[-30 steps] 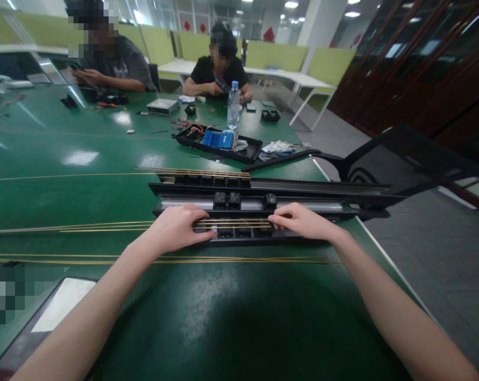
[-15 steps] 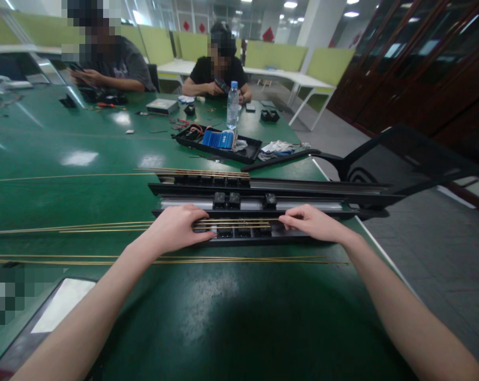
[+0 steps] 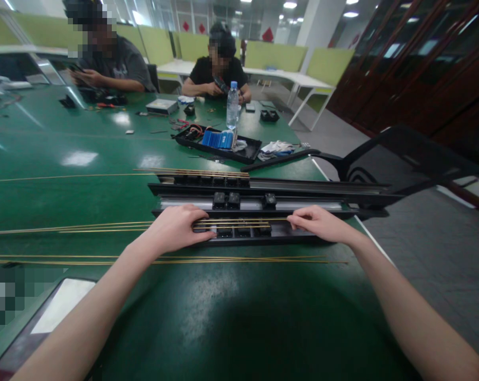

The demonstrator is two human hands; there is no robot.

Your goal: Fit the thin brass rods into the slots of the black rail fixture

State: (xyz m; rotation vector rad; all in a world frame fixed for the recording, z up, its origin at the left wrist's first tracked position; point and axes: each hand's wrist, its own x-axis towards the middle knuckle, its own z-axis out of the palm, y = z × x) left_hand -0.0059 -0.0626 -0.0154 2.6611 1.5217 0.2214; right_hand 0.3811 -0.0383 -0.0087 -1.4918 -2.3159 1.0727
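Observation:
My left hand (image 3: 178, 227) wraps over the left part of the nearest black channel rail (image 3: 243, 242), thumb on the near side and fingers on the far side. Several thin brass rods (image 3: 104, 226) run beneath its palm from the left and lie above black square blocks (image 3: 243, 231) inside the rail. One rod, the farthest, reaches to my right hand (image 3: 311, 221), whose thumb and forefinger pinch its right end. Behind stand two more black rails (image 3: 311, 203), the middle one with three black blocks (image 3: 234, 200) in it and the back one with rods across its blocks.
Loose brass rods (image 3: 239, 259) lie in front of the rail. Farther back are a black tray (image 3: 247, 153) holding a blue finned part, white gloves (image 3: 279, 148) and a water bottle (image 3: 232, 106). A black chair (image 3: 414, 159) stands at right. Two people sit across the green table (image 3: 243, 317).
My right hand has shifted slightly to the right, and the end of the pinched rod has moved right with it. My left hand stays in place on the rail.

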